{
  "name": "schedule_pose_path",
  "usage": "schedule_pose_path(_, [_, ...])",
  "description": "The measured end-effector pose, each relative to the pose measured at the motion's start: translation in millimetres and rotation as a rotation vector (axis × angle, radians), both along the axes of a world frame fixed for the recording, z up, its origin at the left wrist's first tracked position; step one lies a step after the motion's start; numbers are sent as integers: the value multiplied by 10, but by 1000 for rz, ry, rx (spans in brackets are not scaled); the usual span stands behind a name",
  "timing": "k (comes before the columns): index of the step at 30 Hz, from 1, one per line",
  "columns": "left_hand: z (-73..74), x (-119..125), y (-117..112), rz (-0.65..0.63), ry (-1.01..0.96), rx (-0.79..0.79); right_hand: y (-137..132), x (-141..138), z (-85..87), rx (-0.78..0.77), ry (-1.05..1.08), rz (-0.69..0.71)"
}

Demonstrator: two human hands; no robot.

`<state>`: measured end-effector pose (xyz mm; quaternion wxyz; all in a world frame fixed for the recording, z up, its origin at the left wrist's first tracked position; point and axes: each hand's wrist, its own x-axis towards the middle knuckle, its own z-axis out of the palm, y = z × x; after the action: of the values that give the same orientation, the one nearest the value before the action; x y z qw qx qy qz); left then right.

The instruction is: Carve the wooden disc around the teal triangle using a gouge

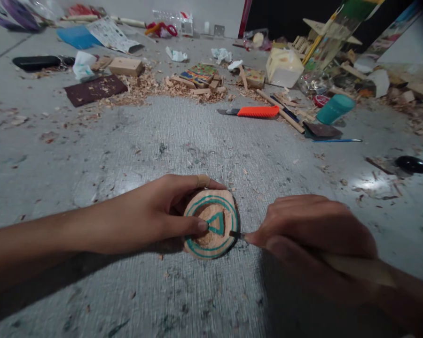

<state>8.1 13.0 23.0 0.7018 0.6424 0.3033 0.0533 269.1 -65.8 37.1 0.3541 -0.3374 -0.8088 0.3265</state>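
A round wooden disc (228, 204) with green painted rings and a green triangle lies at the middle front, its inner area carved rough. My left hand (162, 206) grips it from the left, thumb on the carved face and fingers around the far edge; one finger wears a tan band. In my right hand (313, 239) is a wood-carving chisel (352, 266) with a pale wooden handle. Its dark blade tip meets the disc's right side, just right of the triangle. Fingers hide much of the handle.
Beyond the disc lies an orange utility knife (257, 111), blade out to the left. Wood shavings, sandpaper (95, 89) and wood blocks (127, 66) spread along the back. At right are a teal jar (334, 109), a thin blue tool (336, 140) and a black oval object (413, 164).
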Motion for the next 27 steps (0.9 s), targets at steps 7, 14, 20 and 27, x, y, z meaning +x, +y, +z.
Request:
schedule_pose_path(7, [-5,0,-13,2,29,-21,10,-7,-56,7,70,-42])
schedule_pose_path(14, [2,3,-18,14,51,-70,-13,-27,-1,5,-31,-55])
schedule_pose_path(20, [-16,5,-19,55,23,-119,-57,-55,-38,19,-9,-97])
schedule_pose_path(27, [-55,-19,-44,176,-143,-266,-89,-74,-123,223,-87,-216])
